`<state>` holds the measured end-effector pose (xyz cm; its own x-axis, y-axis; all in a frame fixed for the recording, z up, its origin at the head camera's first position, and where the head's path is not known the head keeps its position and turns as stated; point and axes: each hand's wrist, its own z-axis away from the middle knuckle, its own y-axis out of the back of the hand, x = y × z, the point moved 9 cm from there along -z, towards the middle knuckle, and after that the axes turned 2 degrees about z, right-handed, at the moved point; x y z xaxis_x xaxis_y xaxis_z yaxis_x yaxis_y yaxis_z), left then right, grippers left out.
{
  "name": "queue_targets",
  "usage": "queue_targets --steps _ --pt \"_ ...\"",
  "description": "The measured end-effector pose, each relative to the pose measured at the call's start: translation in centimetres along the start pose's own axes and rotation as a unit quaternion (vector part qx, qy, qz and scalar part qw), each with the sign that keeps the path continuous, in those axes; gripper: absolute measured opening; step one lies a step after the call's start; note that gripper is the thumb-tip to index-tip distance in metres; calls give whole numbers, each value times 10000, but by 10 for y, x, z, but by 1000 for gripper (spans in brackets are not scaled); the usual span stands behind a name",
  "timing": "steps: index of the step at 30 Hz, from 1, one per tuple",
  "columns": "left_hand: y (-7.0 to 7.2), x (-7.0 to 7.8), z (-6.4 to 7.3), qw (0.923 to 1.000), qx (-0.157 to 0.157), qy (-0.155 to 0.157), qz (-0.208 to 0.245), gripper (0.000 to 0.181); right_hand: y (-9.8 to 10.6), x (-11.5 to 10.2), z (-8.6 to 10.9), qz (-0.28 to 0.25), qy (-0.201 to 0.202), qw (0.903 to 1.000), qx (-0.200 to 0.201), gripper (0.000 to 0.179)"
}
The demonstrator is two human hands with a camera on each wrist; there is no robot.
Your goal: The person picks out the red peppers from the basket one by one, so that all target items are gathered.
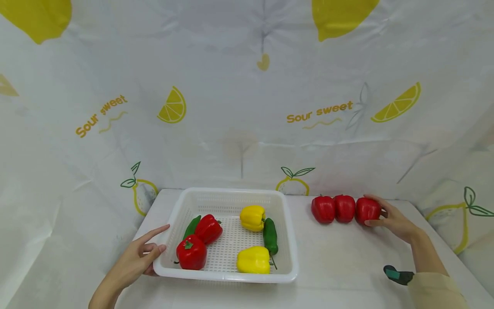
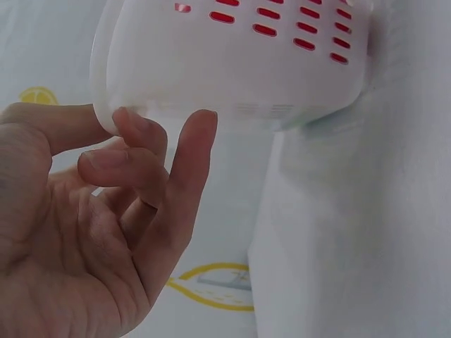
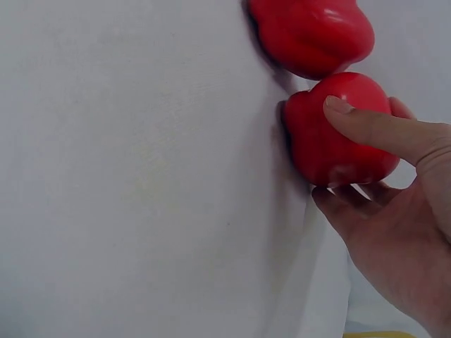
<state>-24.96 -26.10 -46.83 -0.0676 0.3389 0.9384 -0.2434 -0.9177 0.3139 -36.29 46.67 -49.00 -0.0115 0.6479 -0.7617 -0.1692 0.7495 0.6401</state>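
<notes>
In the head view, my left hand holds the left rim of a white plastic basket, its fingertips at the edge. In the left wrist view, bent fingers meet the rim from below. Inside the basket are two red bell peppers, two yellow bell peppers and two green peppers. At the right, my right hand grips the rightmost red bell pepper, thumb on one side and fingers on the other. Two more red bell peppers sit to its left in a row.
The white table bears the basket and the row of peppers. A white cloth with lemon prints hangs behind and at both sides. A dark strap end with a green patch sticks out by the right sleeve.
</notes>
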Motion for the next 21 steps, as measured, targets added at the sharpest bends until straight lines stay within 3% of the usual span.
queue_targets --steps 13,21 --pt "5 -1 1 9996 75 122 -260 71 -2 -7 5 -50 96 9999 -25 111" --pt "8 -1 5 9998 -87 38 -196 71 16 -27 18 307 506 9979 262 109"
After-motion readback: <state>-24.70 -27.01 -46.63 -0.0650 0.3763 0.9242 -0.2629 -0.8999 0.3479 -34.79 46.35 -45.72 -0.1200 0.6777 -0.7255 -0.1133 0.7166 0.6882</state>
